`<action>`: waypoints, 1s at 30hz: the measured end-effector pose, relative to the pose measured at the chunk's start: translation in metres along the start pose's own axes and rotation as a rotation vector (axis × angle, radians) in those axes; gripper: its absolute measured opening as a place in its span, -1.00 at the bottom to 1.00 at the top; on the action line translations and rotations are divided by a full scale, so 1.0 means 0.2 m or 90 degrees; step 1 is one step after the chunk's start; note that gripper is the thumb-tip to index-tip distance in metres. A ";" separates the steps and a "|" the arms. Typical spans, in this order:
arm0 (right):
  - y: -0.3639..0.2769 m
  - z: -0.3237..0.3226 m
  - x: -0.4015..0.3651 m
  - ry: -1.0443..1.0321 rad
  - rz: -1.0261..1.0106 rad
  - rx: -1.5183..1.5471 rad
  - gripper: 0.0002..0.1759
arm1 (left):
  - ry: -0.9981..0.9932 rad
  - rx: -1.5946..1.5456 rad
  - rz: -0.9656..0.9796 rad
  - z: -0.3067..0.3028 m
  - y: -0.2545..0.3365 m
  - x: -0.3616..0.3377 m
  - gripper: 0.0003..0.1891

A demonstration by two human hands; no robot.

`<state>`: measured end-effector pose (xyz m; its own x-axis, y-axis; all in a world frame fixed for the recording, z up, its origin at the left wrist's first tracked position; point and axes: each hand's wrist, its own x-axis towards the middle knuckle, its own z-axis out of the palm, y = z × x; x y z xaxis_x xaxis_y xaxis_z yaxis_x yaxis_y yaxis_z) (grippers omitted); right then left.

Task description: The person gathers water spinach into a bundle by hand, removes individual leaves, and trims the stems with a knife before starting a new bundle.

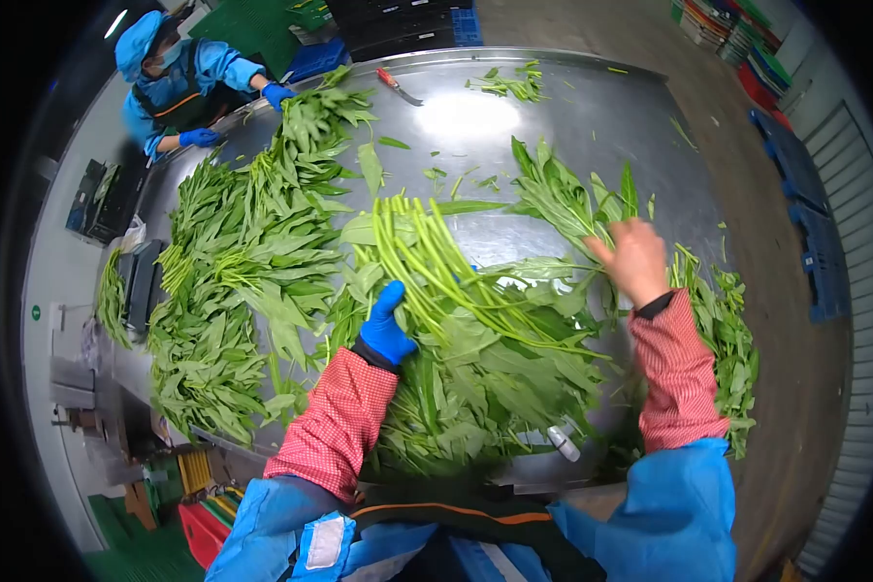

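Observation:
A bundle of long green stems (pixel 422 257) with leaves lies across the middle of the metal table (pixel 553 116). My left hand (pixel 388 330), in a blue glove, is closed around the left side of this bundle, its thumb pointing up. My right hand (pixel 634 262) is bare and reaches to the right, its fingers at a smaller bunch of leafy stems (pixel 563 194); its fingertips are partly hidden among the leaves. Below and between my hands spreads a pile of loose leaves (pixel 495 388).
A long heap of greens (pixel 233 262) covers the table's left side, and more greens (pixel 732 349) lie along the right edge. A red-handled knife (pixel 398 87) rests near the far edge. A co-worker (pixel 179 82) in blue gloves stands at the far left, touching greens.

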<state>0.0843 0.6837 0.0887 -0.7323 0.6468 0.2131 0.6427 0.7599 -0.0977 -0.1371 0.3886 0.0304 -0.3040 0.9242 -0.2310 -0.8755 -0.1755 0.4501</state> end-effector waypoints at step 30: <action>-0.27 -0.41 0.22 -0.123 -0.062 0.509 -0.42 | 0.096 -0.003 0.010 0.22 0.00 0.11 -0.46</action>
<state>0.0359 0.6663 0.1829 -0.8493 0.5198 0.0924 0.2737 0.5831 -0.7649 -0.1271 0.4242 0.0622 -0.3704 0.8598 -0.3515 -0.8721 -0.1916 0.4502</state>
